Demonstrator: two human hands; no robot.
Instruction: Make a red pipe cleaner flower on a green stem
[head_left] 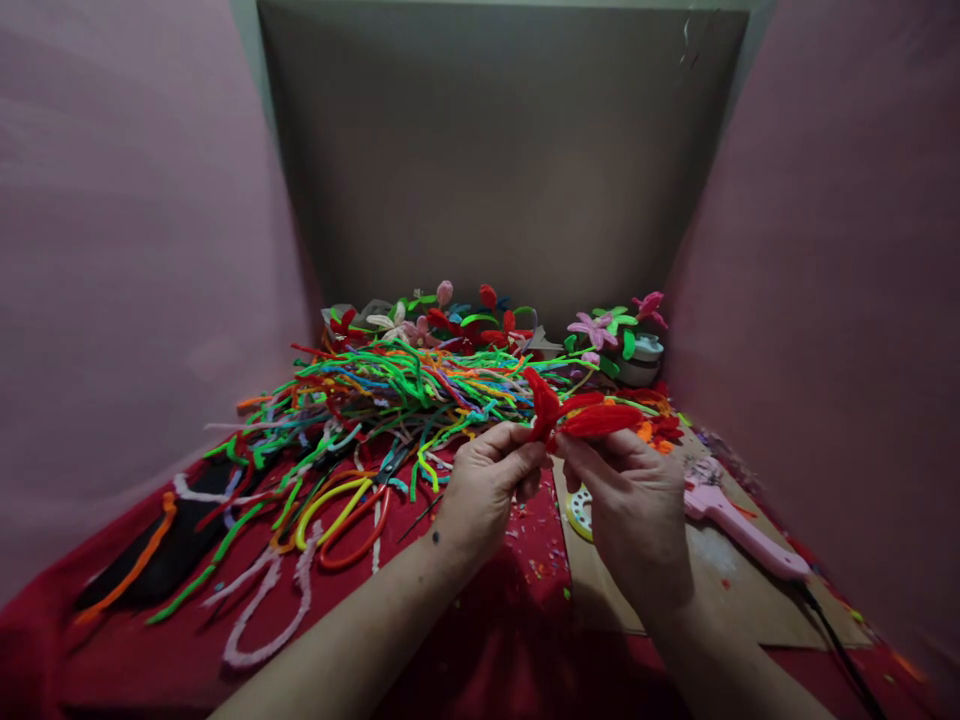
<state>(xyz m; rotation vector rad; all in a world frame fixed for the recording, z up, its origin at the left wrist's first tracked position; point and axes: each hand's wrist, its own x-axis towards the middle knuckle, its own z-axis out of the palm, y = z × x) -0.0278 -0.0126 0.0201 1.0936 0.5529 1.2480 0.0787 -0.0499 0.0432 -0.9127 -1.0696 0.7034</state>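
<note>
A red fuzzy flower [592, 418] with long petals and a little orange between them is held up in front of me at the centre. My left hand [495, 475] pinches its left side, close to an upright red petal. On the right, my right hand [630, 495] grips the base of the longer petals, thumb and fingers pressed together. The two hands are nearly touching. Fingers partly hide the flower's centre.
A heap of coloured pipe cleaners [420, 375] lies behind and left. Scissors [360, 510] with yellow and red handles rest left of my hands. A pink corded tool [750, 530] lies on cardboard [611, 605] at right. Finished flowers [592, 328] stand at the back.
</note>
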